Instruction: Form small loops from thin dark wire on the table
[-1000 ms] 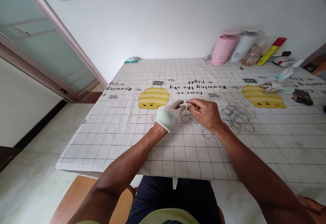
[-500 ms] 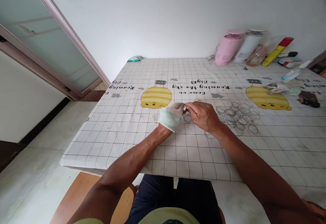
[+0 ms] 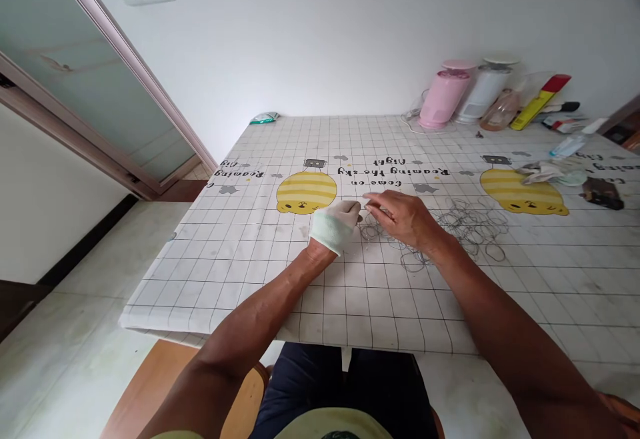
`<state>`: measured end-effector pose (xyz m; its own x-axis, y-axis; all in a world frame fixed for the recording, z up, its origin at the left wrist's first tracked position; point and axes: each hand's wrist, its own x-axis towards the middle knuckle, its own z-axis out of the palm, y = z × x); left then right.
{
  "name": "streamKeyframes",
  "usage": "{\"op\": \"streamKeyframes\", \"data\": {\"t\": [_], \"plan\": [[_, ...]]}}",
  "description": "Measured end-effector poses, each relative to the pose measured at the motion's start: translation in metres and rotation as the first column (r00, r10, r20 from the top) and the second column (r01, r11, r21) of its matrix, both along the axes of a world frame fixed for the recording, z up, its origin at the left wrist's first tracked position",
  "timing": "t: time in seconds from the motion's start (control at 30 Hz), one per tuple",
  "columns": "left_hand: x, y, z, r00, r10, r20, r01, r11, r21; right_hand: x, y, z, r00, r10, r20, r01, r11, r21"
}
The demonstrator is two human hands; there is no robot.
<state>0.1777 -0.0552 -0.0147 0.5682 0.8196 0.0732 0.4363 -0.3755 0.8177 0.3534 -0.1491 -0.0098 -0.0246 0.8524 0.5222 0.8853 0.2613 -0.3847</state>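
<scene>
My left hand (image 3: 339, 219), in a pale work glove with a mint cuff, is closed above the table. Whatever its fingers pinch is too small to make out. Just to its right, my bare right hand (image 3: 399, 215) has thumb and forefinger parted, with nothing visible between them. Under and beyond the right hand lies a tangle of thin dark wire-like loops (image 3: 477, 229), part of it covered by that hand. A few loose strands reach toward the gloved fingers.
The table wears a checked cloth (image 3: 210, 279) with balloon prints. At the back right stand a pink cylinder-shaped device (image 3: 446, 96), a white one (image 3: 483, 96), a bottle (image 3: 500, 112) and a yellow-red box (image 3: 540, 102). A crumpled glove (image 3: 547, 171) and a dark block (image 3: 603, 192) lie on the right.
My right thumb and forefinger, pressed together at the left fingertips before, have parted and drawn slightly away. The left hand stays closed in nearly the same place.
</scene>
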Motion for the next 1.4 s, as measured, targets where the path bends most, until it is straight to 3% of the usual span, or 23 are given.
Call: {"op": "streamKeyframes", "data": {"t": [0.1,0.23,0.3,0.4,0.6,0.7,0.83,0.93,1.2,1.3,1.4], "plan": [[0.0,0.003,0.006,0.996,0.084,0.039,-0.083,0.996,-0.036,-0.007,-0.008,0.005,0.978,-0.081,-0.193,0.062,0.993,-0.099],[-0.002,0.008,0.012,0.99,0.118,0.083,-0.111,0.989,-0.094,-0.027,-0.013,0.001,0.887,-0.017,-0.462,-0.149,0.936,-0.32],[-0.004,0.009,0.015,0.989,0.115,0.093,-0.103,0.987,-0.122,-0.036,-0.011,-0.003,0.823,-0.016,-0.567,-0.218,0.914,-0.342],[-0.008,0.01,0.021,0.978,0.111,0.174,-0.076,0.977,-0.197,-0.042,-0.007,-0.006,0.753,-0.059,-0.655,-0.193,0.932,-0.306],[-0.022,0.019,0.03,0.884,0.222,0.412,-0.081,0.94,-0.333,-0.027,-0.009,-0.004,0.753,-0.147,-0.642,0.02,0.979,-0.201],[-0.021,0.021,0.026,0.92,0.179,0.349,-0.031,0.92,-0.39,-0.02,-0.01,-0.005,0.743,-0.162,-0.65,0.065,0.983,-0.171],[-0.012,0.014,0.019,0.978,-0.007,0.207,0.106,0.876,-0.471,-0.016,-0.01,-0.007,0.73,-0.137,-0.67,0.073,0.99,-0.123],[-0.007,0.007,0.015,0.985,-0.045,0.165,0.124,0.85,-0.512,-0.014,-0.01,-0.008,0.745,-0.13,-0.654,0.07,0.991,-0.117],[-0.01,0.009,0.014,0.994,0.032,0.108,0.016,0.91,-0.415,-0.016,-0.011,-0.006,0.749,-0.154,-0.645,0.058,0.984,-0.169],[-0.01,0.014,0.013,0.996,-0.039,0.079,0.066,0.924,-0.377,-0.015,-0.013,-0.005,0.766,-0.138,-0.628,0.038,0.985,-0.17],[-0.014,0.02,0.016,0.978,-0.064,0.201,0.136,0.919,-0.371,-0.014,-0.015,-0.004,0.797,-0.111,-0.593,0.002,0.984,-0.181]]}}
